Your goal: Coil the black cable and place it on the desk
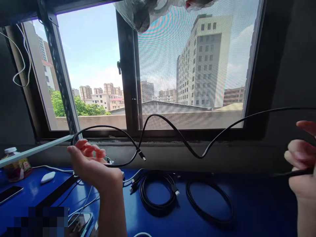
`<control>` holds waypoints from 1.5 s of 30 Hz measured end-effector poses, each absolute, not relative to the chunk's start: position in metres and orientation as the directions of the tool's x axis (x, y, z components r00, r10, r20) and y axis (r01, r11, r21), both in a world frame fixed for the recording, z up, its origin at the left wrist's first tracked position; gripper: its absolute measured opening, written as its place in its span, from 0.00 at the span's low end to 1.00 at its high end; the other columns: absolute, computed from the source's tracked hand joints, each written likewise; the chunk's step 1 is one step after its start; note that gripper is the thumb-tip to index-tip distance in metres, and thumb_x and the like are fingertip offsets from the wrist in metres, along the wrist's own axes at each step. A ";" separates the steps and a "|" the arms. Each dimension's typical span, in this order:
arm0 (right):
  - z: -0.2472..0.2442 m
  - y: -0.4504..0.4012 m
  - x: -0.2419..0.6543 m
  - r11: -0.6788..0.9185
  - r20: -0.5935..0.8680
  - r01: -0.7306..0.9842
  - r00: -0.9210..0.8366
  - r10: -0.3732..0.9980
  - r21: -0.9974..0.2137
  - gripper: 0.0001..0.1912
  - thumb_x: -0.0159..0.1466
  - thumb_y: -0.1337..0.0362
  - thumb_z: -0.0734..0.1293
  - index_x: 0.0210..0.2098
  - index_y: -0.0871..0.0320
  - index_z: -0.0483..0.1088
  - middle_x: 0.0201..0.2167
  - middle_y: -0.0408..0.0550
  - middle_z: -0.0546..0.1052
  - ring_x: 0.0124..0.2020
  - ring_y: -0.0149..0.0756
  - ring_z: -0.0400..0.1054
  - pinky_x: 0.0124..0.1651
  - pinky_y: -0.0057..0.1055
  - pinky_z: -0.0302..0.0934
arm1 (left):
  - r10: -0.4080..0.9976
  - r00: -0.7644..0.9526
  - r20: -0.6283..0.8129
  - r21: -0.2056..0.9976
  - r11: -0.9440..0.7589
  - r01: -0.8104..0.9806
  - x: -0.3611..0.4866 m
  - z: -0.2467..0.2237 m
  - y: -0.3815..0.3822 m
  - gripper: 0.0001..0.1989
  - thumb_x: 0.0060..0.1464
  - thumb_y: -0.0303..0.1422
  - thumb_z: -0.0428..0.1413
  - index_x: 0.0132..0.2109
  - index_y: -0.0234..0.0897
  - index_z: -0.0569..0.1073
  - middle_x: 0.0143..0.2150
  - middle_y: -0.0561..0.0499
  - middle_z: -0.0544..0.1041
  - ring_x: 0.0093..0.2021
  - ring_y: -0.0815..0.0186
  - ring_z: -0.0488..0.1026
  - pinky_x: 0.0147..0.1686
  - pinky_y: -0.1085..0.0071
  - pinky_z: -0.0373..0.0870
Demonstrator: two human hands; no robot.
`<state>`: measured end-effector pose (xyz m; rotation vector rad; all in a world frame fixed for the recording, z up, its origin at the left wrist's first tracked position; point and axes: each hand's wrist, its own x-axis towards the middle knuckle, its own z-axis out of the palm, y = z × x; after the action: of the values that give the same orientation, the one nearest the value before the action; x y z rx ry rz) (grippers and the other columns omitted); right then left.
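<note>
A black cable (170,123) hangs in waves in front of the window, stretched between my two hands. My left hand (90,159) has its fingers curled round one loop of the cable, at the left. The cable's plug (142,154) dangles free just right of that loop. At the right edge, partly cut off by the frame, my right hand (302,161) is closed on a stretch of the same cable, its index finger raised. Below, on the blue table (259,204), lie a coiled black cable (158,206) with plugs showing and a second black coil (209,214).
White cords (85,205) and a phone-like device (85,223) lie below my left arm. Farther left are a bottle (16,168), a white rounded object (48,177) and a dark phone (10,194). A metal post (60,69) and a plastic bag (148,11) stand out against the window.
</note>
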<state>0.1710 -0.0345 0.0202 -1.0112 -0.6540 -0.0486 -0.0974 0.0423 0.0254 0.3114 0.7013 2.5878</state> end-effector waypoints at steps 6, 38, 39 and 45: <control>0.016 -0.019 0.110 0.537 0.651 0.405 0.635 0.416 -0.739 0.32 0.49 0.45 0.66 0.49 0.52 0.57 0.34 0.50 0.73 0.13 0.29 0.62 0.08 0.24 0.43 | 0.491 -0.623 0.608 0.484 -0.852 -0.200 -0.077 0.015 0.042 0.18 0.43 0.45 0.54 0.16 0.37 0.63 0.20 0.51 0.57 0.24 0.70 0.55 0.20 0.73 0.49; -0.010 -0.003 0.062 0.419 0.452 0.247 0.095 0.887 -0.874 0.36 0.50 0.63 0.66 0.57 0.54 0.52 0.21 0.37 0.71 0.10 0.25 0.59 0.11 0.20 0.53 | 0.611 0.510 0.606 0.638 0.010 -0.770 -0.030 0.007 0.009 0.21 0.51 0.38 0.48 0.16 0.34 0.52 0.10 0.58 0.41 0.08 0.77 0.46 0.10 0.79 0.40; -0.010 -0.002 0.064 0.440 0.478 0.243 0.130 0.868 -0.865 0.35 0.50 0.61 0.66 0.56 0.54 0.53 0.22 0.38 0.72 0.10 0.24 0.58 0.10 0.20 0.52 | 0.592 0.516 0.619 0.640 0.002 -0.768 -0.031 0.007 0.009 0.23 0.51 0.39 0.48 0.14 0.34 0.51 0.09 0.58 0.41 0.08 0.77 0.47 0.10 0.79 0.41; 0.001 -0.009 0.076 0.562 0.612 0.255 0.441 0.657 -0.787 0.34 0.52 0.51 0.67 0.54 0.53 0.55 0.27 0.45 0.75 0.10 0.21 0.50 0.09 0.19 0.42 | 0.507 0.629 0.589 0.752 -0.058 -0.657 -0.073 0.014 0.019 0.33 0.52 0.52 0.40 0.09 0.35 0.51 0.04 0.53 0.44 0.06 0.72 0.53 0.07 0.77 0.39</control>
<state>0.0763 -0.0086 0.0006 -0.9871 -1.1270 0.3074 -0.0725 0.0190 0.0135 1.3219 -0.1428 0.9544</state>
